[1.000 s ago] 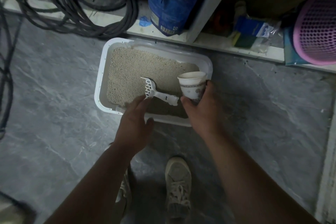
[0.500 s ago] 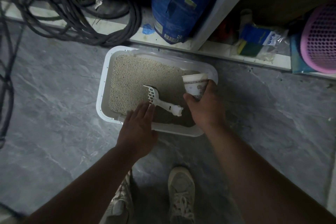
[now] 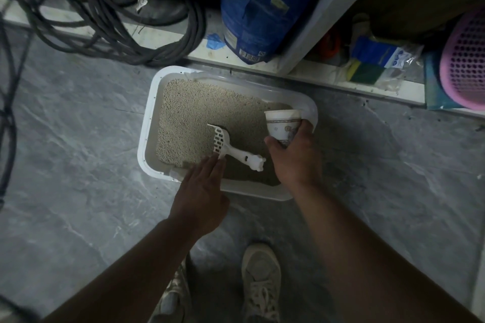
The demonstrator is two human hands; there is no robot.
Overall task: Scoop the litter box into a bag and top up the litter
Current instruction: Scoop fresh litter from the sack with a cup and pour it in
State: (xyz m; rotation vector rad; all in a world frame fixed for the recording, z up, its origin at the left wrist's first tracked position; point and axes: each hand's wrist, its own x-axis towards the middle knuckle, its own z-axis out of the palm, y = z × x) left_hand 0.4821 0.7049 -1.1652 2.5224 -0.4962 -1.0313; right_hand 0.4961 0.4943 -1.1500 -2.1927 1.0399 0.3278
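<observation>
Right hand [image 3: 295, 157] holds cup [image 3: 283, 124]; left hand [image 3: 203, 189] flat beside scoop [image 3: 233, 148].

Floor [image 3: 78, 139] was grey marble-look tile. A bundle of dark cables [image 3: 110, 23] lay coiled top left, spilling over a pale ledge [image 3: 168, 42] and partly onto the floor. A scrap of blue tape [image 3: 214, 40] sat on that ledge. A grey shelf upright [image 3: 322, 8] rose at an angle, top centre. On the low shelf right of it: a packet of yellow-green sponges [image 3: 364, 71] in clear wrap, a blue-labelled pack [image 3: 375, 51] just behind, something orange [image 3: 331, 43] in shadow, too dim to identify. A pink perforated basket [image 3: 465, 60] stood at the right edge. Two light sneakers [image 3: 261, 280] were at bottom centre.
</observation>
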